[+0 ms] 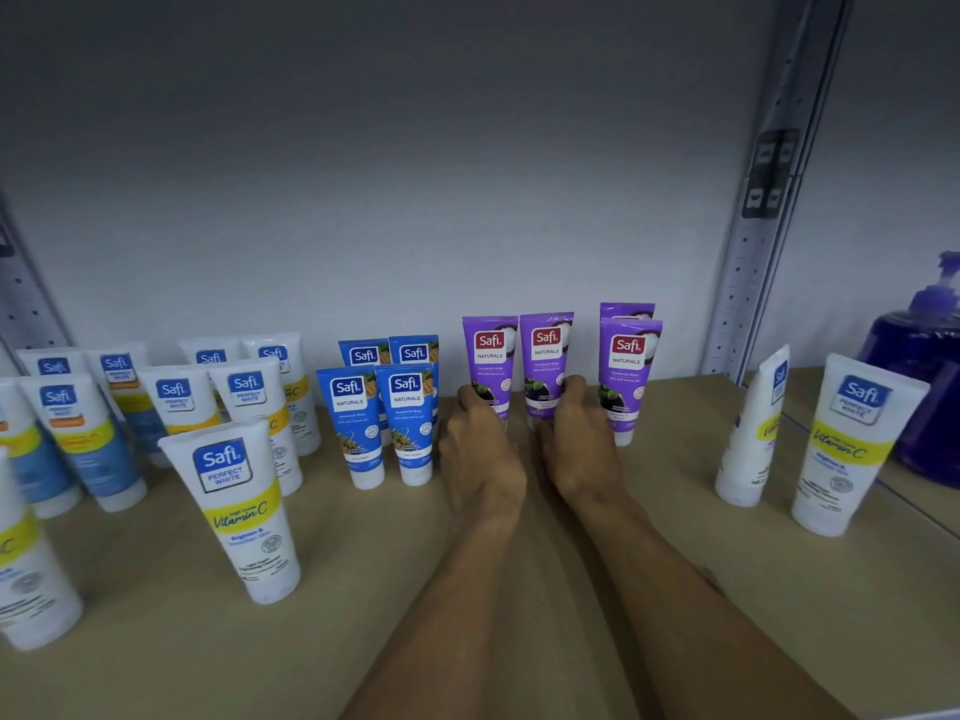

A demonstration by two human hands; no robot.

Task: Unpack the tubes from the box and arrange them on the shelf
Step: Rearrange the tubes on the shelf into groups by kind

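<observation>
Both my arms reach over the beige shelf [519, 615] toward purple tubes standing near the back wall. My left hand [480, 449] grips the lower part of one upright purple tube [489, 356]. My right hand [576, 439] is closed around the base of the neighbouring purple tube [545, 356]. Two more purple tubes [627, 366] stand just to the right, one behind the other. Several blue tubes [382, 413] stand in two rows to the left. No box is in view.
Several white tubes [234, 506] stand on the left part of the shelf, two more white tubes [852, 444] on the right. A purple pump bottle [924, 366] stands at the far right. A perforated metal upright [763, 226] rises at the back right.
</observation>
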